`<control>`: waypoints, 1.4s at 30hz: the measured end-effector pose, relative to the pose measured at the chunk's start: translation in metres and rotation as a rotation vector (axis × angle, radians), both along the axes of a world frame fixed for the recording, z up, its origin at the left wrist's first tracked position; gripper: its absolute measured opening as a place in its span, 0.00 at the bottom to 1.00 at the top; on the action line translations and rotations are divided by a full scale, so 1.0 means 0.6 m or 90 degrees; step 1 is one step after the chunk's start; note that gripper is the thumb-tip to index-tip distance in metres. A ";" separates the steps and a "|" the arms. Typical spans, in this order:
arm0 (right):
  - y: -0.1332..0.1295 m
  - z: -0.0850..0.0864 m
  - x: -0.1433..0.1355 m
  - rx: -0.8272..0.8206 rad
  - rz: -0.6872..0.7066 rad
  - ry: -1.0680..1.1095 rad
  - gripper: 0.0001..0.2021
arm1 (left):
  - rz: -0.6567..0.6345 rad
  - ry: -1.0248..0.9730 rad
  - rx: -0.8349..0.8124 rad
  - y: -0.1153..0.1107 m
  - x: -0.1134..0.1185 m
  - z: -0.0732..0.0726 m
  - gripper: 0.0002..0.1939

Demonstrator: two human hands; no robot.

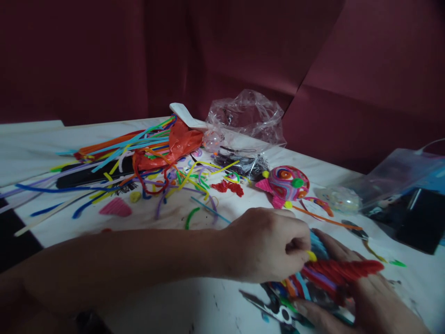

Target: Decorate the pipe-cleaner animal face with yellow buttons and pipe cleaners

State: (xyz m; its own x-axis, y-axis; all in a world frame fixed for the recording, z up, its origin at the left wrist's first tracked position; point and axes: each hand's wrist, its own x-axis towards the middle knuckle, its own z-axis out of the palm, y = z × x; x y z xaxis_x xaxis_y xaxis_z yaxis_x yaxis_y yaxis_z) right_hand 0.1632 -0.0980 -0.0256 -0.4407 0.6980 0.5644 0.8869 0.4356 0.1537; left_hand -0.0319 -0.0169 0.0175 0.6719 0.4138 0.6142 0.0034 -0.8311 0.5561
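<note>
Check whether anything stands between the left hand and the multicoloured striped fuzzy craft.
Nothing visible does: the left hand is right at the craft, which the right hand holds. A dark, pointed metal tool lies nearer the camera, not between.

Head-worn camera faces forward and down across the desk (167, 294); hands (269, 243) near at four o'clock, maroon backdrop (243, 46) farther at twelve.

A craft workspace, home or studio unclear: a pale desk (181, 297) strewn with pipe cleaners (149, 134) left of a round fuzzy ornament (288, 183), a pliers-like tool (273, 310) in front of it, a clear bag (250, 116) and maroon sheeting (222, 46) behind it.
</note>
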 end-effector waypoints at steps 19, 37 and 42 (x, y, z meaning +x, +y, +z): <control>-0.001 -0.003 0.004 -0.017 0.010 -0.008 0.32 | -0.025 0.076 -0.038 0.003 -0.006 0.013 0.04; -0.002 0.004 0.000 -0.037 -0.017 -0.006 0.24 | -0.022 0.080 -0.134 0.011 -0.008 0.013 0.06; -0.003 0.007 -0.003 -0.052 -0.011 0.000 0.24 | -0.026 0.081 -0.105 0.010 -0.008 0.014 0.06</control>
